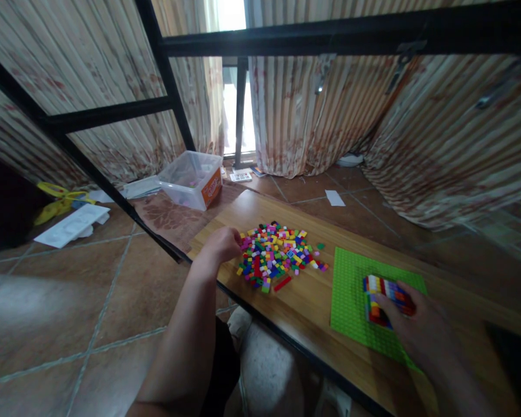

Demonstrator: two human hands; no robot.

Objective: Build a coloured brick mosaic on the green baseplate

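At the left edge of a heap of small, many-coloured toy bricks [278,252], my left hand [224,243] has its fingers curled in. Whatever they pinch, if anything, is hidden. A green studded baseplate [347,289] lies to the right of the heap. On it stands a stacked block of toy bricks [375,284] in white, red, blue, yellow and orange rows. My right hand [417,318] grips this block, thumb on the near side and fingers over the far right side, covering part of it.
Everything sits on a wooden tabletop [310,304]. A long red brick [282,283] lies in front of the heap. On the floor beyond are a clear plastic bin [186,180] and a white sheet [334,198]. Black metal bars [286,42] cross above; a dark object [514,353] lies right.
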